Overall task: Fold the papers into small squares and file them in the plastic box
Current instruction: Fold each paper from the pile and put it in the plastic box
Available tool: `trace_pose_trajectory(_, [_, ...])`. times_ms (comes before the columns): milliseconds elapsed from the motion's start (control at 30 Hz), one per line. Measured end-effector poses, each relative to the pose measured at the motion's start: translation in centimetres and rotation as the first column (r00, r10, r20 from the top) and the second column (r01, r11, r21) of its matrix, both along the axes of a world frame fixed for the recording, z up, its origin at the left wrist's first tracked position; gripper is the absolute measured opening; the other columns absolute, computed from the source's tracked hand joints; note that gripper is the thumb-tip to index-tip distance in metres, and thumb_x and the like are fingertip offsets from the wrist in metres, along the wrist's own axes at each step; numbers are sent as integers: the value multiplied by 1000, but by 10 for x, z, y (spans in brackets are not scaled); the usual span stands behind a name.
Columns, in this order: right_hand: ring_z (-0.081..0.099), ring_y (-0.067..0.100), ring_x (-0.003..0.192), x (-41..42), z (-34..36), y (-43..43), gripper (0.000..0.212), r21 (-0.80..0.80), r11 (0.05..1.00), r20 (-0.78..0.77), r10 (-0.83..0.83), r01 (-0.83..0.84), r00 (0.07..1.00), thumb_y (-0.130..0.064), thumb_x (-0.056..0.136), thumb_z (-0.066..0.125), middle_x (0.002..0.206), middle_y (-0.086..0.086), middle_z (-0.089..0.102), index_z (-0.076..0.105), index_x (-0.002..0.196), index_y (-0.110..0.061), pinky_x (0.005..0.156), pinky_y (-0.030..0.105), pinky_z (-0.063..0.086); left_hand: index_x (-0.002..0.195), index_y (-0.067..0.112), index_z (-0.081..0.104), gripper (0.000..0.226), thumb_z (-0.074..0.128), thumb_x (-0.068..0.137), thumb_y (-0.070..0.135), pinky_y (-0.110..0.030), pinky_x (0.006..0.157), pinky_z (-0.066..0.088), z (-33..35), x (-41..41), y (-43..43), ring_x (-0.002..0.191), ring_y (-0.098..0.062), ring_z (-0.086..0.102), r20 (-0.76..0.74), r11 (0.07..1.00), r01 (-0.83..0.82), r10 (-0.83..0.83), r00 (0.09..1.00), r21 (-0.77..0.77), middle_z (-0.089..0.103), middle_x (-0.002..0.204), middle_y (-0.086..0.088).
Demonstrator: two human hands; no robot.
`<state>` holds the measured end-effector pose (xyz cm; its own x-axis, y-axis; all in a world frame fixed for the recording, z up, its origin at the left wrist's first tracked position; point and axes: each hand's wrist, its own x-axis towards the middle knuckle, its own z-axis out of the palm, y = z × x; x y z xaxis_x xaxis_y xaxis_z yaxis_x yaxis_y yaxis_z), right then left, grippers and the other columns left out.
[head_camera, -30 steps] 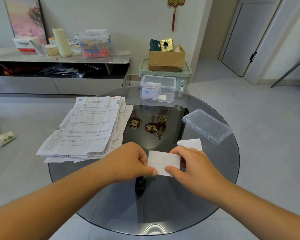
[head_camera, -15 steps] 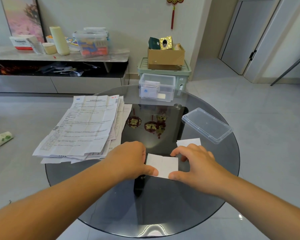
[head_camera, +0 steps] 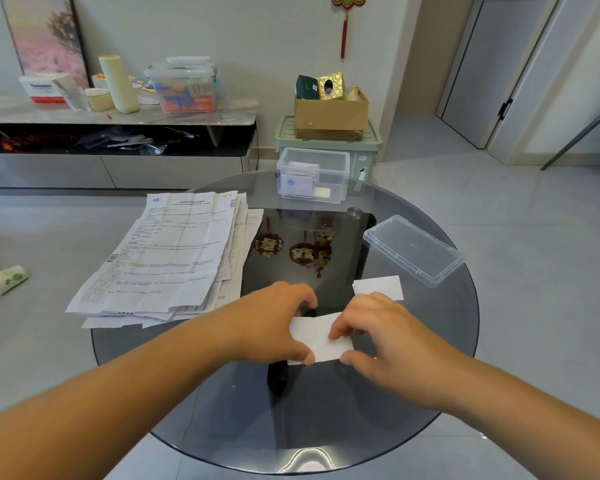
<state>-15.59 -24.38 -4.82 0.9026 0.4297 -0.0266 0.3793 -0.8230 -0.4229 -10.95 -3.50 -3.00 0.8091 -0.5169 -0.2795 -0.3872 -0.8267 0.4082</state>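
Right grip (head_camera: 378,337) curls further onto folded paper (head_camera: 317,337), pinching right end; left grip (head_camera: 274,323) pinches left end; long axis crosswise; plastic box (head_camera: 340,181) ahead.

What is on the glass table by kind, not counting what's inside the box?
Folded papers: 2, the held paper between left hand and right hand, the loose paper
Unfolded paper stack: 1
Plastic box: 1
Lid: 1
Total: 5

L hand (head_camera: 274,323), R hand (head_camera: 385,337) pinch paper (head_camera: 312,336).
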Motion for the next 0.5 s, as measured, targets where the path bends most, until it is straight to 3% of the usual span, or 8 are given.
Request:
trace_pose_trajectory(67, [39, -1, 107, -4, -3, 3, 24, -6, 999, -3, 36, -36, 999, -41, 93, 64, 106, -27, 44, 62, 117, -40, 97, 22, 38, 132, 34, 45, 67, 83, 77, 46, -17, 72, 41, 0, 0, -1, 95, -8, 50, 1, 1000, -17, 17, 1000, 4, 46, 104, 17])
trace_pose_trajectory(200, [38, -2, 111, -3, -4, 3, 35, -24, 997, 20, 73, -73, 997, -52, 93, 58, 115, -26, 46, 62, 125, -38, 101, 23, 37, 107, 31, 53, 48, 84, 74, 48, -22, 70, 51, 0, -2, -2, 87, -8, 57, -54, 996, -94, 93, 994, -10, 55, 96, 14])
trace_pose_trajectory(333, [36, -2, 111, 0, -2, 5, 53, -69, 993, 52, 104, -101, 993, -71, 84, 56, 117, -25, 46, 62, 125, -39, 103, 26, 34, 90, 23, 61, 25, 79, 82, 40, -23, 62, 46, 0, -1, -1, 69, -7, 57, -110, 974, -179, 165, 980, -136, 61, 80, 8])
trace_pose_trajectory(433, [37, 1, 115, -2, -3, 7, 68, -111, 988, 88, 117, -107, 989, -82, 75, 55, 123, -23, 46, 61, 125, -37, 103, 25, 33, 91, 20, 60, 19, 75, 88, 30, -32, 68, 59, 1, -1, 2, 69, -10, 66, -164, 942, -261, 229, 960, -209, 69, 78, 4])
trace_pose_trajectory(500, [37, 3, 116, -4, -4, 9, 71, -120, 988, 100, 113, -101, 989, -86, 72, 54, 124, -22, 45, 60, 123, -37, 103, 25, 34, 95, 18, 59, 14, 72, 91, 21, -28, 61, 57, 2, -4, 4, 63, -10, 67, -297, 917, -308, 228, 927, -256, 71, 73, 3])
